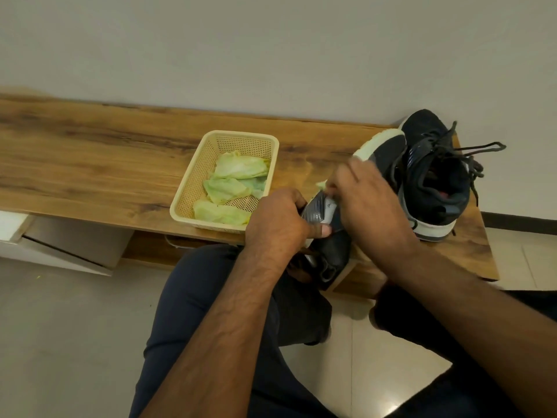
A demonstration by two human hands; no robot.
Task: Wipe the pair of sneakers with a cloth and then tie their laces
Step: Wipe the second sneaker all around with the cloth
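head view: the near sneaker point(334, 236), black with a white sole, lies tilted across the front edge of the wooden table point(90, 164), toe up toward the wall and heel hanging off toward the person's lap. it sits just right of the cream basket point(193, 188). the left hand point(280, 224) grips its side near the tongue, fingers point(297, 203) curled closed around the upper and the thumb pressed on the dark material. the right hand point(373, 203) lies over the top of the same sneaker, fingers bent down onto it; a small pale green bit of cloth point(321, 184) shows just beyond its fingertips, and whether the fingers pinch it or only press on it cannot be told, since the hand is blurred. the second sneaker point(434, 182) stands upright well right of the basket, at the table's right end, touching the toe of the near one, its dark laces point(479, 149) loose and sprawling untied. inside the basket lie several crumpled pale green cloths point(232, 188). the person's dark trousers point(205, 312) fill the space below the basket and table edge.
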